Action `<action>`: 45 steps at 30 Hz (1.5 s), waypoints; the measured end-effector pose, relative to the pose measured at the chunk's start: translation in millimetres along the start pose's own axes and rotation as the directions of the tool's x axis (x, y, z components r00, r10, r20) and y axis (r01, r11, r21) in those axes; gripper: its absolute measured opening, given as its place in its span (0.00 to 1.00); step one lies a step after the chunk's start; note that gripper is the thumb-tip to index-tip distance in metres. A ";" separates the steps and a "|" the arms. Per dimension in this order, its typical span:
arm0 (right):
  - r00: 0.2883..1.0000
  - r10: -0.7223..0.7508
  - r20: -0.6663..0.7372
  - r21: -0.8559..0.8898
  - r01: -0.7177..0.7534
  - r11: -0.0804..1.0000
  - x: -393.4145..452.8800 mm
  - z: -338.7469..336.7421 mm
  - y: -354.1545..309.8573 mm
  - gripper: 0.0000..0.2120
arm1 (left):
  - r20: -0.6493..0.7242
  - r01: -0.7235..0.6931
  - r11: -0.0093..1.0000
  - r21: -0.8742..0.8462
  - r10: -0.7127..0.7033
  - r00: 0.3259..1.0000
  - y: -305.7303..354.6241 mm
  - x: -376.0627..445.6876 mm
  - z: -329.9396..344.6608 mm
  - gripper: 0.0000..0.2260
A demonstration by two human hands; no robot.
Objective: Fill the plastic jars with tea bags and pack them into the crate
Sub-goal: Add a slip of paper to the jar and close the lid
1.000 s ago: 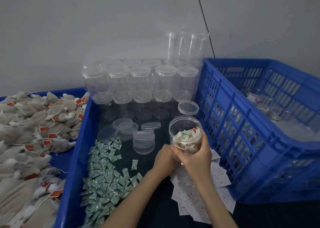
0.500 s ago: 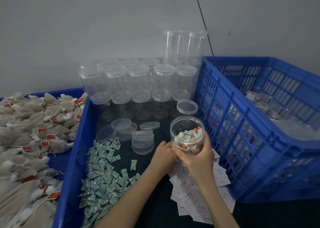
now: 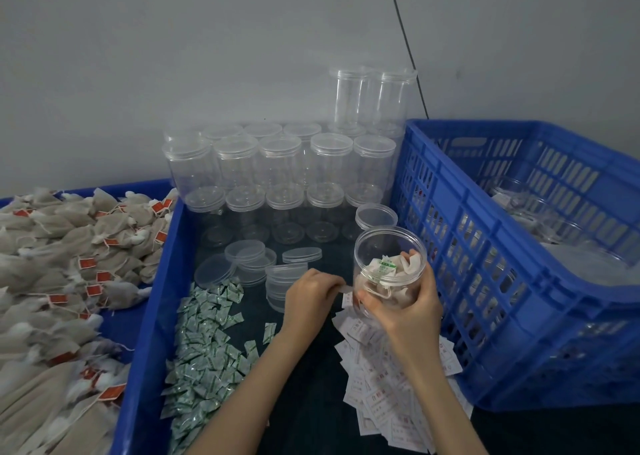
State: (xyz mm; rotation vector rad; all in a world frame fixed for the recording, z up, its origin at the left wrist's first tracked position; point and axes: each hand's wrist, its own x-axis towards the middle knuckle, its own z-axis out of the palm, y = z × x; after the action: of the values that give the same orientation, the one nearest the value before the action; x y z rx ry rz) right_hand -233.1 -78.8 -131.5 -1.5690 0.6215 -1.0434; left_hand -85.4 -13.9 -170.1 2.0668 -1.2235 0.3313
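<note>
My right hand (image 3: pixel 405 302) grips an open clear plastic jar (image 3: pixel 388 260) that holds tea bags and a green-printed sachet. The jar is tilted a little, above a heap of white paper slips (image 3: pixel 384 395). Just left of the jar, my left hand (image 3: pixel 308 299) pinches one white slip (image 3: pixel 347 297) against the jar's side. The blue crate (image 3: pixel 460 247) stands to the right, with filled jars lying inside it. A pile of tea bags (image 3: pixel 62 257) with red tags fills the blue tray on the far left.
Rows of empty clear jars (image 3: pixel 280 164) are stacked at the back against the wall. Loose clear lids (image 3: pixel 249 257) lie in front of them. A heap of green-and-white sachets (image 3: pixel 204 344) covers the dark tray floor at the lower left.
My left hand has come away slightly from the jar's base and now pinches a white slip. The jar stays in my right hand, at nearly the same spot.
</note>
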 end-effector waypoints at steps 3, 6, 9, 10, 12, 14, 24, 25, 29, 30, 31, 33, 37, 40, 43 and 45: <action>1.000 -0.019 0.002 -0.054 0.019 0.998 -0.9 1.1 4.2 0.42 | -0.111 0.143 0.988 -0.056 -0.148 0.983 0.7 5.2 -14.2 0.06; 1.000 -0.014 0.027 -0.126 0.017 0.992 -2.8 5.4 12.0 0.45 | -0.177 0.315 0.904 -0.288 -0.374 0.910 4.4 15.9 -37.3 0.09; 0.999 0.001 0.039 -0.174 0.006 0.985 -4.6 13.6 22.2 0.45 | -0.171 0.307 0.773 -0.556 -0.467 0.867 11.3 27.4 -65.8 0.10; 0.999 0.008 0.052 -0.181 0.002 0.984 -5.2 17.2 25.0 0.45 | -0.186 0.268 0.776 -0.571 -0.440 0.879 13.7 28.6 -75.5 0.11; 0.997 0.023 0.080 -0.193 -0.007 0.981 -6.2 24.6 29.6 0.45 | -0.209 0.177 0.847 -0.501 -0.317 0.925 18.9 28.0 -91.4 0.13; 0.995 0.033 0.095 -0.187 -0.015 0.982 -6.1 31.4 33.8 0.44 | -0.225 0.077 0.943 -0.325 -0.156 0.962 24.8 24.8 -100.0 0.11; 0.982 0.069 0.173 -0.198 -0.034 0.980 -8.2 50.5 31.9 0.48 | 0.200 -0.190 0.928 0.320 0.129 0.971 22.9 22.5 -108.6 0.04; 0.981 0.065 0.181 -0.204 -0.027 0.979 -9.1 51.3 32.4 0.46 | 0.282 -0.186 0.919 0.347 0.087 0.955 21.3 23.8 -107.7 0.06; 0.978 0.030 0.206 -0.202 0.012 0.979 -12.9 55.2 33.1 0.42 | 0.426 -0.215 0.890 0.401 0.027 0.905 16.1 27.6 -109.3 0.12; 0.977 0.033 0.210 -0.193 0.008 0.981 -13.8 55.9 33.8 0.42 | 0.428 -0.221 0.896 0.384 0.039 0.903 14.7 26.7 -112.7 0.14; 0.976 0.041 0.212 -0.184 -0.001 0.983 -14.7 56.2 34.6 0.43 | 0.409 -0.209 0.915 0.345 0.054 0.911 12.0 24.8 -116.4 0.15; 0.975 0.058 0.214 -0.165 -0.022 0.986 -16.2 55.5 35.2 0.44 | 0.288 -0.093 0.982 0.167 0.041 0.957 5.0 18.9 -121.4 0.14; 0.973 0.084 0.217 -0.102 -0.063 0.993 -15.4 53.8 35.0 0.39 | 0.342 0.222 0.932 -0.288 -0.117 0.932 -6.7 1.9 -114.9 0.27; 0.969 0.085 0.232 -0.076 -0.069 0.995 -13.0 57.6 33.6 0.38 | 0.495 0.354 0.858 -0.372 -0.139 0.858 -11.7 -9.6 -100.1 0.47; 0.958 0.069 0.278 -0.066 -0.053 0.996 -10.7 62.9 29.3 0.42 | 0.462 0.388 0.790 -0.475 -0.151 0.874 -12.9 -18.0 -88.5 0.44; 0.921 0.066 0.383 -0.063 -0.045 0.997 -8.2 61.3 27.1 0.52 | 0.386 0.381 0.771 -0.510 -0.191 0.903 -13.7 -19.6 -86.5 0.36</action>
State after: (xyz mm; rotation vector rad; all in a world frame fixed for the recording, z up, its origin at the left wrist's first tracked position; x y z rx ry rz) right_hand -180.0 -48.9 -160.7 -1.7330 0.4210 -0.6514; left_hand -73.0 62.3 -124.2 1.7519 -0.9850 -0.4901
